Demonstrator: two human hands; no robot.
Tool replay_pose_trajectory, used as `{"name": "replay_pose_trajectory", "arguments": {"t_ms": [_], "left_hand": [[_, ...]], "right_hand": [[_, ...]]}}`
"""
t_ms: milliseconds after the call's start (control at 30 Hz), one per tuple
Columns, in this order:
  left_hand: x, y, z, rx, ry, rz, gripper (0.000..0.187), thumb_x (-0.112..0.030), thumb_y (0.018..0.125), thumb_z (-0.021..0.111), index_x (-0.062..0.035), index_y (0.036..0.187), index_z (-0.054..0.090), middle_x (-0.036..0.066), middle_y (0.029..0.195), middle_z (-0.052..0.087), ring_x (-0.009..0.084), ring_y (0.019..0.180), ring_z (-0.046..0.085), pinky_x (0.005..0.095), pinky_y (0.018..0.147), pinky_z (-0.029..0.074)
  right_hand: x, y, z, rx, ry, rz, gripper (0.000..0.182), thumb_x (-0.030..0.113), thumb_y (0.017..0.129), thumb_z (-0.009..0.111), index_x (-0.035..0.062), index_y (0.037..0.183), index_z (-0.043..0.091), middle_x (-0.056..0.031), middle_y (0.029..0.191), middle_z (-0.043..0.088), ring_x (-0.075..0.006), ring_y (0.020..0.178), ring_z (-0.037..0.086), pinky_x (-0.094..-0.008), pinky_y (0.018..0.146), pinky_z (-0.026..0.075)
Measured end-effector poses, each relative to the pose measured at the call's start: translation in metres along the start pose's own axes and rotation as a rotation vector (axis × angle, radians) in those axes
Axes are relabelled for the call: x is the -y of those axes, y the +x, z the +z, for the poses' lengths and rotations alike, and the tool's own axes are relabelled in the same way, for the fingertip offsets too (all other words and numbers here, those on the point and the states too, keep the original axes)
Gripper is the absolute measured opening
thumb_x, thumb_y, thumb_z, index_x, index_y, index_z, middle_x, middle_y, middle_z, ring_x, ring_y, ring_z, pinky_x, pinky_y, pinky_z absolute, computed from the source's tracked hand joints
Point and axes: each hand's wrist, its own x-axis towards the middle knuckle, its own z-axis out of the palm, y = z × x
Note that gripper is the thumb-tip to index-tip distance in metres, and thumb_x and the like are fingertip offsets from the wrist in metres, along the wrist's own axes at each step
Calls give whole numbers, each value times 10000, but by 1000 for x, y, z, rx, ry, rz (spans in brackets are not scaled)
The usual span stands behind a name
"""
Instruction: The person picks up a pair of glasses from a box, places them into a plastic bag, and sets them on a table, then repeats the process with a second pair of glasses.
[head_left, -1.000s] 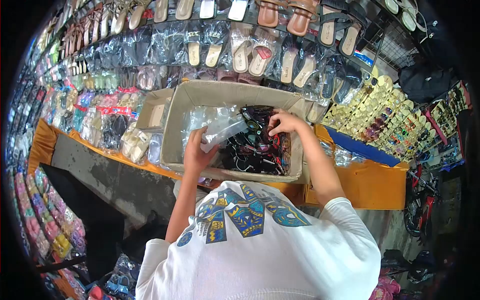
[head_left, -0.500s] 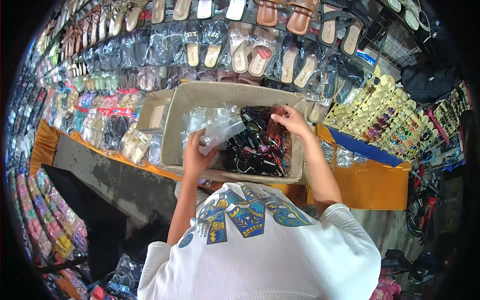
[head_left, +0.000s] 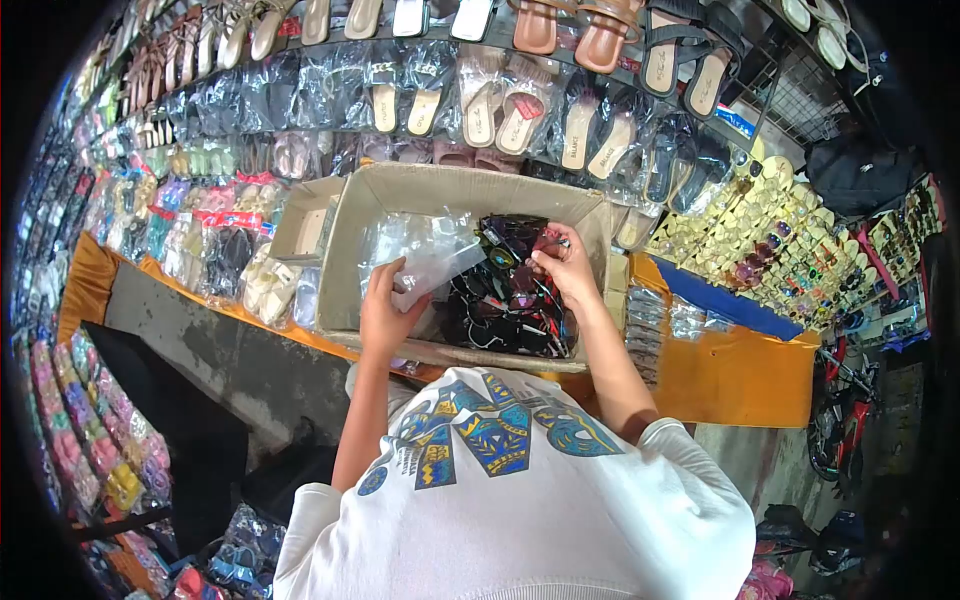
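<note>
A large cardboard box (head_left: 480,187) stands in front of me. My left hand (head_left: 388,308) is inside its left part, fingers closed on the edge of a clear plastic bag (head_left: 435,258). A jumbled pile of sunglasses (head_left: 500,320), mostly dark with some red frames, fills the right part. Over that pile my right hand (head_left: 568,268) pinches a pair of sunglasses (head_left: 541,243) with reddish lenses between thumb and fingers. Part of this pair is hidden by the fingers and blends into the pile.
Rows of sandals in plastic (head_left: 500,100) rise behind the box. A small open carton (head_left: 303,225) adjoins its left side. At right are a yellow sunglasses display (head_left: 770,240) and an orange cloth-covered ledge (head_left: 740,375). Bagged goods (head_left: 100,430) hang at left.
My right hand has moved left and slightly down with the reddish sunglasses, closer to the pile's middle. My left hand stays on the plastic bag, almost unmoved.
</note>
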Motion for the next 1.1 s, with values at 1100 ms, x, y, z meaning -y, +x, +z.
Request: {"name": "replay_pose_trajectory", "arguments": {"t_ms": [1100], "left_hand": [[4, -1, 0, 28, -61, 29, 765, -75, 691, 910, -61, 1387, 593, 80, 1144, 684, 212, 840, 637, 360, 832, 542]], "right_hand": [[24, -35, 44, -206, 350, -191, 140, 71, 1013, 656, -3, 1119, 603, -86, 1023, 680, -186, 899, 711, -362, 852, 616]]}}
